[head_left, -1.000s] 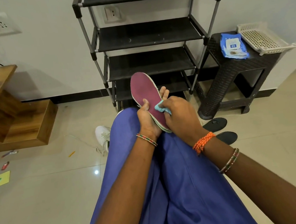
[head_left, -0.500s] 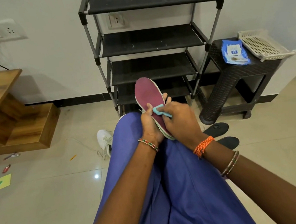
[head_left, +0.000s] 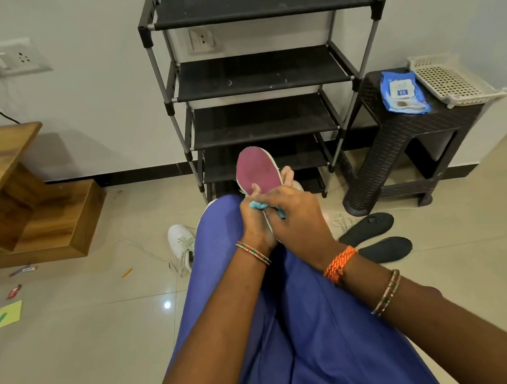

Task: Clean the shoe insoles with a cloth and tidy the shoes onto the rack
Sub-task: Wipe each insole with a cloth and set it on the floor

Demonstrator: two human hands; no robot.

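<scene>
Fingers [head_left: 287,172] behind the maroon insole [head_left: 258,172], teal cloth [head_left: 256,205] just below.

The flat foam insole [head_left: 257,169] is magenta, edged white; the small crumpled cloth [head_left: 255,205] is pale turquoise; the metal-framed rack [head_left: 264,71] has black shelves; the lace-up sneaker [head_left: 181,241] is white.

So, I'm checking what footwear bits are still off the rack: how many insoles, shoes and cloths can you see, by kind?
Maroon insole, gripped by the left hand: 1
Black insoles on the floor: 2
White shoe, partly hidden by the leg: 1
Teal cloth, pinched by the right hand: 1
Total: 5
</scene>
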